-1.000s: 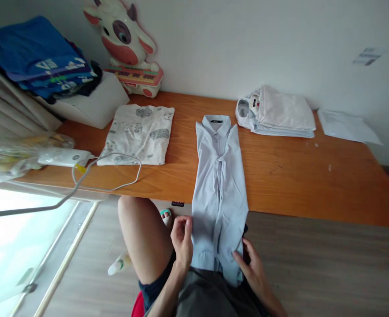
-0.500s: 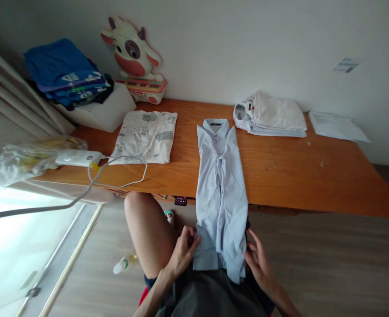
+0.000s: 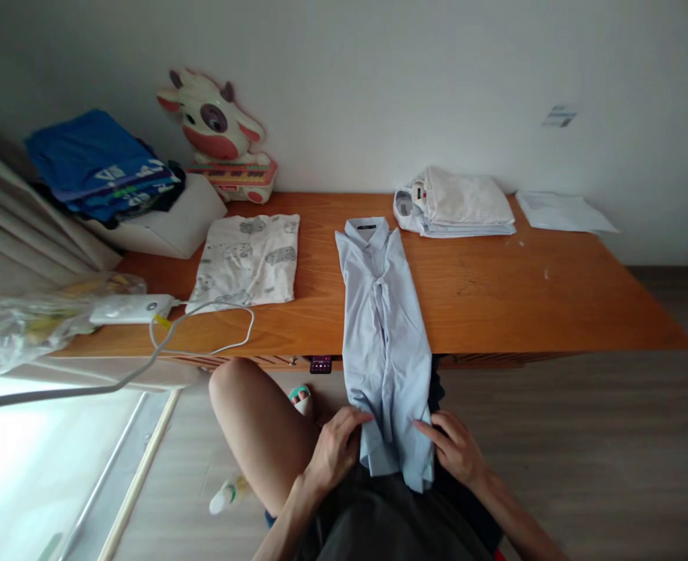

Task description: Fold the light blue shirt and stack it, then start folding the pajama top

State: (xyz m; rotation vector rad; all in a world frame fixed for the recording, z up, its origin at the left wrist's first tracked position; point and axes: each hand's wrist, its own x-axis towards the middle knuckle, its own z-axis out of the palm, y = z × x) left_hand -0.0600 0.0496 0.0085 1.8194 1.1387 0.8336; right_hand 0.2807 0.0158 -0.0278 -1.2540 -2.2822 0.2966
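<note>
from the head camera: pale blue shirt (image 3: 386,331), button side up, collar end on the tabletop (image 3: 484,300), hem past the front edge. just right of the left hand (image 3: 336,448), pinched by it at the lower left edge; just left of the right hand (image 3: 458,449), touched at the lower right, grip impossible to tell. left of the shirt, printed white garment (image 3: 248,259); right of it, folded pile (image 3: 469,202).

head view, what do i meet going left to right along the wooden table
Plastic bag, printed cloth, blue shirt, folded clothes, white sheet.
</note>
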